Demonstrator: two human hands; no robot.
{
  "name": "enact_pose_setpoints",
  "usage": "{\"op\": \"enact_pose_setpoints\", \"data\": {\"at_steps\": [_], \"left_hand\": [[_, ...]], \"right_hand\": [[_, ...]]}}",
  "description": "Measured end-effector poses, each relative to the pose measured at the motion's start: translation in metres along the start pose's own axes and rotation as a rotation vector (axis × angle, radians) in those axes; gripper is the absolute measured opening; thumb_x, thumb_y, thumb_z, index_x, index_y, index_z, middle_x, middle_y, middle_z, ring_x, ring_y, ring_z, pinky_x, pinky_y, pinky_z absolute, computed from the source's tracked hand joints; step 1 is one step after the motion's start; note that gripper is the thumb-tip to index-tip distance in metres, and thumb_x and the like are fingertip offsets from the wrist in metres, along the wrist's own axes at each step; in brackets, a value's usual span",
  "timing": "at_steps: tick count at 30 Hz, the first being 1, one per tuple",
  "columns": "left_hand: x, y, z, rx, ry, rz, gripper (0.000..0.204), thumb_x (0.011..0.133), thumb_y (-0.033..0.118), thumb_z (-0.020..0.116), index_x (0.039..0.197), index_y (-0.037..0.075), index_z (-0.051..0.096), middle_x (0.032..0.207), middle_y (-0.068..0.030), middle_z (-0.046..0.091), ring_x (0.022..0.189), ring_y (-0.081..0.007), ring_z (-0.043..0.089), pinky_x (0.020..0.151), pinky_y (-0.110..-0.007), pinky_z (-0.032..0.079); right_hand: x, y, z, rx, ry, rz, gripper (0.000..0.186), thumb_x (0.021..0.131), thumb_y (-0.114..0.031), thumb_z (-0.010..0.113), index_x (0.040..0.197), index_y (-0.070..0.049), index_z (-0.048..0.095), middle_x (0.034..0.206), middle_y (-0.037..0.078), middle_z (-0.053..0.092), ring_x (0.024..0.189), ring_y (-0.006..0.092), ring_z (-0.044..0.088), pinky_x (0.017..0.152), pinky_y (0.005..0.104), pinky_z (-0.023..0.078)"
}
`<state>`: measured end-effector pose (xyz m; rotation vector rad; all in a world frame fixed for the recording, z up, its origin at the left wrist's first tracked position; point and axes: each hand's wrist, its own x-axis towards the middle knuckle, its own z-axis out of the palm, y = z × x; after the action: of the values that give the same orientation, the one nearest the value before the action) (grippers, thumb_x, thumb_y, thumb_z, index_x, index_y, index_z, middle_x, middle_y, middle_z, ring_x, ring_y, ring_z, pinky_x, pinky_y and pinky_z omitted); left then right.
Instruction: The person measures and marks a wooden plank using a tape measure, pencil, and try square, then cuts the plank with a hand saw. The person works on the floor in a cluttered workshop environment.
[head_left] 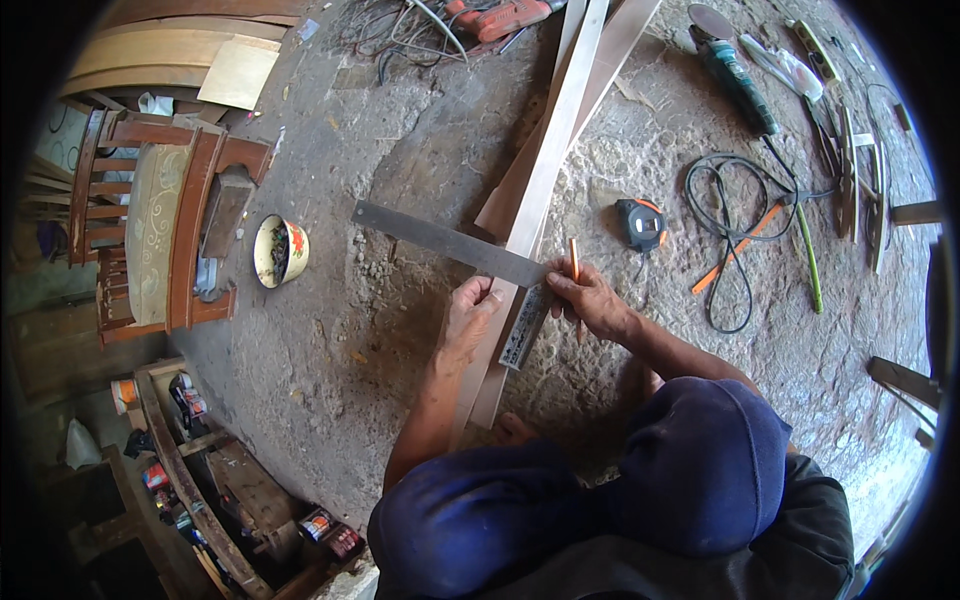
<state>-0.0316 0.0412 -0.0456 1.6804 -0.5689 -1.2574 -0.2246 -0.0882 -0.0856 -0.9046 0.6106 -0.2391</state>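
My left hand (472, 315) grips a pale wooden strip (477, 382) just below the blade of a metal try square (434, 240), which crosses the strips at an angle. My right hand (590, 300) holds the square near its stock (521, 330), with an upright pencil (574, 258) among the fingers. The stock lies along the strip's right side. Longer pale boards (550, 150) stretch away beyond the square and overlap.
An orange-black tape measure (640, 223), a looped cable (730, 300) and an angle grinder (740, 85) lie right. A red power tool (500, 18) is at the top. An enamel bowl (295, 250), carved wooden furniture (200, 220) and a wooden crate (190, 478) with cans are left.
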Motion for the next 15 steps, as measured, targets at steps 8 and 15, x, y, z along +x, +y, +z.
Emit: {"op": "enact_pose_setpoints", "data": {"at_steps": [8, 15], "left_hand": [[-0.026, 0.015, 0.017, 0.008, 0.092, 0.092, 0.035, 0.099, 0.032, 0.068, 0.11, -0.001, 0.066, 0.099, -0.0024, 0.067, 0.089, -0.0078, 0.057, 0.081, -0.026, 0.048], [-0.018, 0.004, 0.016, 0.312, 0.228, -0.103, 0.038, 0.096, 0.034, 0.072, 0.095, -0.003, 0.072, 0.082, -0.0012, 0.067, 0.075, -0.0071, 0.056, 0.065, -0.026, 0.048]], "right_hand": [[-0.013, 0.003, 0.028, -0.011, -0.063, -0.014, 0.027, 0.106, -0.028, 0.053, 0.122, -0.007, 0.058, 0.077, -0.001, 0.06, 0.062, 0.0074, 0.059, 0.051, 0.0216, 0.045], [-0.015, 0.007, 0.026, -0.011, -0.097, -0.036, 0.028, 0.107, -0.028, 0.052, 0.123, -0.005, 0.056, 0.077, 0.0, 0.06, 0.063, 0.0085, 0.059, 0.056, 0.025, 0.049]]}}
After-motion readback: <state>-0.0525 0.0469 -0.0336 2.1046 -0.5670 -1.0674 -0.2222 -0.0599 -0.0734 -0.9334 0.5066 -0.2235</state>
